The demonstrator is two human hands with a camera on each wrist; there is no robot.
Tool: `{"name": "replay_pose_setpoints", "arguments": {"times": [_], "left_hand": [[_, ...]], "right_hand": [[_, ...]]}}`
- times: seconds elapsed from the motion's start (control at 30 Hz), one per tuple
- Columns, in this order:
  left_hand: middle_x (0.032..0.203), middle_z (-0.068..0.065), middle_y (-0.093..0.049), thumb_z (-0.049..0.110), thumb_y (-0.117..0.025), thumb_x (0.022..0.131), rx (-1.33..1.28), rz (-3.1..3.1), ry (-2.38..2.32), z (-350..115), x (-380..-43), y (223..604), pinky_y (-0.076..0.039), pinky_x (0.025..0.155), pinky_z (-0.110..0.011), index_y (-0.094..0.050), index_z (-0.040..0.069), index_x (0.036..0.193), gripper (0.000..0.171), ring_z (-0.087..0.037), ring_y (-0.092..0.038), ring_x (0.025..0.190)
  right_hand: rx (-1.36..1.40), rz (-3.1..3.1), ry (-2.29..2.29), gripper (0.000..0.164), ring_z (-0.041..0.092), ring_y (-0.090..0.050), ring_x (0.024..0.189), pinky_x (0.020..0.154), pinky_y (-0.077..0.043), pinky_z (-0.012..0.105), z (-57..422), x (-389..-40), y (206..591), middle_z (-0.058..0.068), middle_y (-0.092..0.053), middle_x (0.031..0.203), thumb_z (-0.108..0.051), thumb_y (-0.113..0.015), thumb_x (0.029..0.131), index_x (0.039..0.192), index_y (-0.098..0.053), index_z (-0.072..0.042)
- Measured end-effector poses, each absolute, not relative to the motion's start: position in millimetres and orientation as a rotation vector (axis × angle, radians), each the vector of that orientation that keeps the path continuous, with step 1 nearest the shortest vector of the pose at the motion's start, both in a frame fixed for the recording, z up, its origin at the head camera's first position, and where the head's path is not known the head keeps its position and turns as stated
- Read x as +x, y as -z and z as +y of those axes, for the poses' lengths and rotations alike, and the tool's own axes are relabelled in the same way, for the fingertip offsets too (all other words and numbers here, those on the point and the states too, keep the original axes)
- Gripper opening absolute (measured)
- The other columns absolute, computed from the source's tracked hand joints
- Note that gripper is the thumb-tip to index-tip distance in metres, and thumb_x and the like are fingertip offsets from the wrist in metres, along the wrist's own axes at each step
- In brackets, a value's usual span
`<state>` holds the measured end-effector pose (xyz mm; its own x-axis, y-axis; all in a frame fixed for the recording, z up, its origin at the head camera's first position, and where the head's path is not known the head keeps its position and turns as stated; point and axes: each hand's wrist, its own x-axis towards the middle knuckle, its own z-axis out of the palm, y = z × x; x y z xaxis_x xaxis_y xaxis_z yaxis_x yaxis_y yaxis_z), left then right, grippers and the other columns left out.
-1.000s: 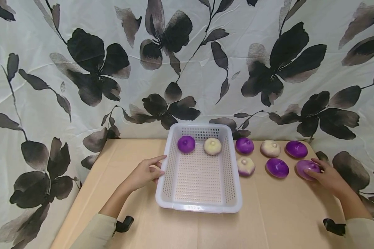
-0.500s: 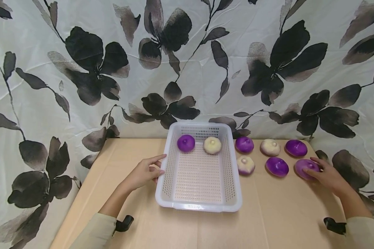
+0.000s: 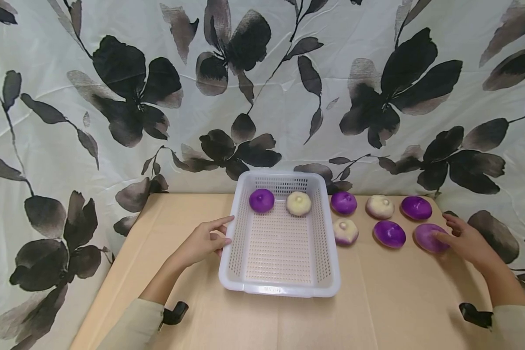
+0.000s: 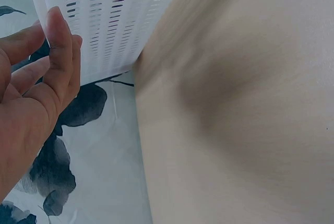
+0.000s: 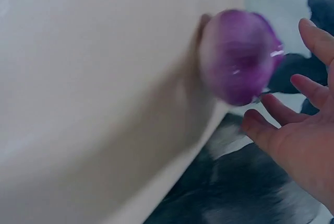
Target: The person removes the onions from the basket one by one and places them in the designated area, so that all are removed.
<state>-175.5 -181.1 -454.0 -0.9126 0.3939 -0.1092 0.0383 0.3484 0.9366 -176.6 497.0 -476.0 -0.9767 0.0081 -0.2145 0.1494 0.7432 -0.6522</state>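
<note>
A white perforated plastic basket (image 3: 280, 253) sits mid-table, with a purple onion (image 3: 261, 201) and a pale, round bulb (image 3: 298, 203) at its far end. My left hand (image 3: 201, 243) holds the basket's left rim between thumb and curled fingers. At the table's right side, my right hand (image 3: 470, 243) is beside the nearest purple onion (image 3: 430, 237). In the right wrist view the fingers of this hand are spread and stand apart from that onion (image 5: 237, 57), which rests on the table. The left wrist view shows the basket's slotted outer wall (image 4: 120, 20).
Right of the basket lie more purple onions, one at the back (image 3: 343, 203), one in front (image 3: 389, 234) and one at the far right (image 3: 416, 208). Pale bulbs with purple undersides (image 3: 345, 232) lie among them. A flower-patterned cloth (image 3: 297, 121) hangs behind the wooden table (image 3: 288, 321).
My right hand has let go of the nearest right onion and drawn back a little to the right, its fingers spreading. The left hand and basket have stayed put.
</note>
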Motion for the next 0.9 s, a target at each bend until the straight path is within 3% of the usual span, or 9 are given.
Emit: {"name": "replay_pose_setpoints", "arguments": {"times": [0.1, 0.27, 0.47, 0.53, 0.7, 0.77, 0.9], "left_hand": [[0.112, -0.023, -0.058, -0.005, -0.066, 0.095, 0.385, 2.3, -1.584, -182, -175, 454, -0.064, 0.068, -0.05, -0.043, -0.001, 0.155, 0.064, -0.02, -0.067, 0.076], [0.112, -0.024, -0.058, -0.004, -0.066, 0.095, 0.386, 2.3, -1.583, -183, -176, 456, -0.064, 0.068, -0.049, -0.043, -0.001, 0.155, 0.064, -0.02, -0.067, 0.076], [0.113, -0.024, -0.057, -0.004, -0.066, 0.095, 0.392, 2.293, -1.586, -184, -176, 457, -0.064, 0.067, -0.047, -0.043, -0.001, 0.155, 0.064, -0.02, -0.067, 0.076], [0.113, -0.024, -0.057, -0.004, -0.066, 0.095, 0.393, 2.294, -1.586, -184, -176, 457, -0.064, 0.066, -0.045, -0.043, -0.001, 0.155, 0.064, -0.019, -0.067, 0.076], [0.113, -0.024, -0.057, -0.004, -0.067, 0.095, 0.393, 2.299, -1.585, -184, -176, 458, -0.064, 0.065, -0.041, -0.044, 0.0, 0.155, 0.064, -0.02, -0.067, 0.076], [0.113, -0.024, -0.057, -0.004, -0.066, 0.095, 0.392, 2.297, -1.585, -185, -176, 458, -0.064, 0.065, -0.04, -0.044, 0.0, 0.155, 0.064, -0.02, -0.067, 0.076], [0.113, -0.024, -0.057, -0.004, -0.066, 0.095, 0.397, 2.299, -1.581, -185, -176, 458, -0.065, 0.066, -0.044, -0.043, 0.0, 0.155, 0.064, -0.02, -0.068, 0.076]], "right_hand": [[0.085, 2.786, 1.069, 0.092, 0.073, -0.015, 0.138, 0.107, -0.022, 0.083, 488, -177, 467, 0.052, -0.009, 0.153, -0.04, -0.056, 0.106, 0.16, -0.002, 0.01], [0.021, 2.804, 1.047, 0.092, 0.073, -0.015, 0.138, 0.103, -0.028, 0.084, 462, -181, 447, 0.048, -0.01, 0.157, -0.041, -0.058, 0.105, 0.162, -0.004, 0.006], [-0.164, 2.844, 1.097, 0.085, 0.072, -0.028, 0.134, 0.099, -0.034, 0.084, 423, -187, 432, 0.045, -0.02, 0.157, -0.03, -0.062, 0.104, 0.162, -0.012, 0.005], [-0.254, 2.887, 1.092, 0.082, 0.07, -0.034, 0.132, 0.11, -0.044, 0.066, 409, -190, 430, 0.044, -0.026, 0.155, -0.025, -0.066, 0.102, 0.161, -0.018, 0.007], [-0.345, 2.79, 1.235, 0.082, 0.063, -0.028, 0.143, 0.122, -0.035, 0.055, 369, -193, 423, 0.035, -0.023, 0.163, -0.023, -0.069, 0.1, 0.162, -0.021, 0.002], [-0.341, 2.74, 1.282, 0.083, 0.061, -0.023, 0.147, 0.116, -0.025, 0.073, 353, -195, 421, 0.031, -0.02, 0.165, -0.026, -0.069, 0.101, 0.163, -0.02, 0.0], [-0.441, 2.778, 1.264, 0.079, 0.059, -0.028, 0.145, 0.116, -0.027, 0.074, 323, -204, 417, 0.031, -0.027, 0.163, -0.023, -0.071, 0.099, 0.16, -0.027, 0.001]]}}
